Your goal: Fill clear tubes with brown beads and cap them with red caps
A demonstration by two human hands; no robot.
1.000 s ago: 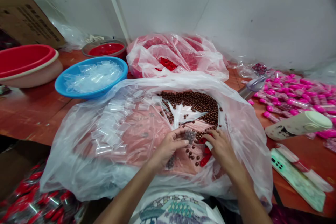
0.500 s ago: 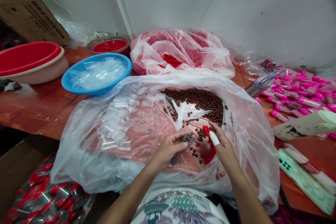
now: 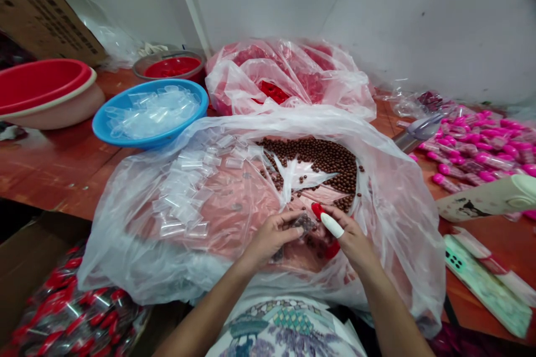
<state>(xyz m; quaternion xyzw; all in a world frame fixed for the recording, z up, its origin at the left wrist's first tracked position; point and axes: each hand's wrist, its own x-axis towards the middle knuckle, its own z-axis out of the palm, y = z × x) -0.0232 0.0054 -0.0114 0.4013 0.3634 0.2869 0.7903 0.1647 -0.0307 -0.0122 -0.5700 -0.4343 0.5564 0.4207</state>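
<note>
My left hand [image 3: 278,234] is closed around a small clear plastic tube [image 3: 304,223] with dark brown balls inside. Pinched in my right hand [image 3: 349,234] is a red cap [image 3: 317,211], close to the tube's mouth; whether they touch I cannot tell. A white cover sits on a digit of that hand. Brown balls [image 3: 330,156] are heaped on the plastic sheet [image 3: 397,217] beyond my hands, with some loose ones below. Another red piece [image 3: 333,249] shows partly under my right hand. Empty clear tubes [image 3: 180,209] lie to the left on the sheet.
A blue basin [image 3: 100,129] of clear pieces stands at back left, beside red and white basins [image 3: 90,89]. Behind is a bag of red pieces [image 3: 288,72]. Pink-capped tubes [image 3: 494,139], a bottle [image 3: 486,198] and a phone [image 3: 489,284] lie right. Filled red-capped tubes [image 3: 84,312] are at lower left.
My right hand has moved left and slightly inward, bringing the red cap up to the filled tube. The left hand keeps the tube, which is now tilted toward the cap.
</note>
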